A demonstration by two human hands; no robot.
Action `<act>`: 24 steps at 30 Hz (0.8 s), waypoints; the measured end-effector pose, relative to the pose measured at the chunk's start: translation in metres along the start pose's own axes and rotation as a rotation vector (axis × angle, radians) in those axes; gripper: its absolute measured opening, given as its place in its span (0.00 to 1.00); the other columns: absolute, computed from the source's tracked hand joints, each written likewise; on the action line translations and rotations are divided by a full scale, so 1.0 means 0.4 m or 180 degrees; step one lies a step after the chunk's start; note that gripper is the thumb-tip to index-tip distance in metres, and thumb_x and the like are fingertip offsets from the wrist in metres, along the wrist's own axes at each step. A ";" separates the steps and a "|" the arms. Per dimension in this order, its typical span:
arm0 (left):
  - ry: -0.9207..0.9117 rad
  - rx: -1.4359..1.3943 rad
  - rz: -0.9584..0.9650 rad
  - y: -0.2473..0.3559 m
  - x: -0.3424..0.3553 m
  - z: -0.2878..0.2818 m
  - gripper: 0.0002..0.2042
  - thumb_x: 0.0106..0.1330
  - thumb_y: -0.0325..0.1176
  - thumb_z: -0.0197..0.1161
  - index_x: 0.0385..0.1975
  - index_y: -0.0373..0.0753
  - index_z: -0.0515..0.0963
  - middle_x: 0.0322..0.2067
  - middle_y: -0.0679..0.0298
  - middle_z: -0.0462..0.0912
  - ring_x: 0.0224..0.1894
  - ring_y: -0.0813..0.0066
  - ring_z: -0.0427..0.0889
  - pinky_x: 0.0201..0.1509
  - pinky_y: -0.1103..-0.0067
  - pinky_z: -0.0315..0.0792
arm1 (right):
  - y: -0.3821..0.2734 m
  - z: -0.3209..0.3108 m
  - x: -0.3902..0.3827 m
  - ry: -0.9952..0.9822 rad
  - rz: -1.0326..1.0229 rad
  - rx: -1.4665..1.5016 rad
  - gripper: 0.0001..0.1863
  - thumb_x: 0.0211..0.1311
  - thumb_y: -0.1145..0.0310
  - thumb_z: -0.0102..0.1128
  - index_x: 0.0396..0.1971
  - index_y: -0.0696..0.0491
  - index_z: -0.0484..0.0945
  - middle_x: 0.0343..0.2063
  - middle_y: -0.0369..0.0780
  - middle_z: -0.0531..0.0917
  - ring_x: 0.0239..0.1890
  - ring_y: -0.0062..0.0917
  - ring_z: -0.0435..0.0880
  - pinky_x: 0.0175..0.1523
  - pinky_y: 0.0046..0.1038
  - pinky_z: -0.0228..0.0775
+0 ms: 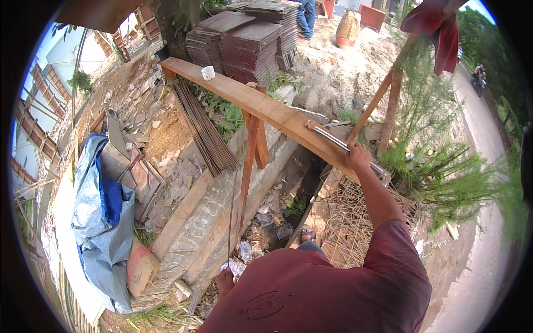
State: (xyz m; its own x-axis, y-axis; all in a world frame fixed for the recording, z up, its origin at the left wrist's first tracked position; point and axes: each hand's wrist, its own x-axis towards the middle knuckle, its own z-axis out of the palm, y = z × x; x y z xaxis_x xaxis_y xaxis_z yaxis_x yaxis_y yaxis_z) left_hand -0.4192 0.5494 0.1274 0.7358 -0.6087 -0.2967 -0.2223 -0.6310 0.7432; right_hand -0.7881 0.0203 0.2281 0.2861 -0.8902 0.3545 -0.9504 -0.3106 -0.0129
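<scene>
A long wooden beam (252,101) on wooden legs runs from the upper left toward my right side. My right hand (360,157) is closed around a silvery metal bar (331,137) lying along the beam's near end. Down at my left, my left hand (225,281) is closed at the lower end of a thin steel rod (232,216), which rises toward the beam beside a leg. Its fingers are partly hidden by my shirt. A tangle of bent steel rods (347,225) lies on the ground below my right arm.
A white cup (208,72) stands on the beam's far end. Beyond are stacked roof tiles (250,41), a sack (348,29) and a person in jeans (306,18). A rod bundle (205,130), blue tarp (105,222) and paper bag (142,269) lie left. A ditch (297,172) runs underneath.
</scene>
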 end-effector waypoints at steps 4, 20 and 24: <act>0.0323 -0.0789 0.0327 0.068 0.064 -0.053 0.20 0.70 0.41 0.48 0.17 0.35 0.69 0.12 0.69 0.64 0.17 0.82 0.60 0.20 0.77 0.55 | -0.044 -0.005 -0.028 -0.0378 0.0544 0.0358 0.16 0.54 0.62 0.58 0.44 0.49 0.74 0.41 0.43 0.75 0.50 0.39 0.71 0.50 0.45 0.65; -0.0064 -0.4438 0.1669 0.699 0.228 -0.047 0.21 0.68 0.53 0.50 0.23 0.41 0.65 0.17 0.70 0.62 0.19 0.80 0.62 0.25 0.81 0.59 | -0.534 -0.055 -0.394 -0.1897 -0.1258 0.2929 0.30 0.57 0.49 0.57 0.52 0.58 0.71 0.51 0.52 0.73 0.56 0.46 0.68 0.60 0.40 0.60; -0.0922 -0.4933 0.1289 0.798 0.181 -0.008 0.21 0.67 0.55 0.49 0.25 0.42 0.67 0.19 0.68 0.65 0.23 0.76 0.66 0.30 0.77 0.63 | -0.483 -0.095 -0.420 -0.1581 -0.1141 0.3238 0.23 0.61 0.50 0.54 0.45 0.54 0.73 0.37 0.51 0.77 0.43 0.45 0.77 0.46 0.38 0.68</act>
State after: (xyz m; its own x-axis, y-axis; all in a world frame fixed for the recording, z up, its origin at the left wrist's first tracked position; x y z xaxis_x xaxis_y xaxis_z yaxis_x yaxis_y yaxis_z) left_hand -0.4348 0.3054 0.3452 0.6146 -0.7832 0.0938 0.5921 0.5367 0.6012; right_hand -0.6572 0.2425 0.2066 0.7452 -0.6607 0.0907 -0.3373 -0.4908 -0.8033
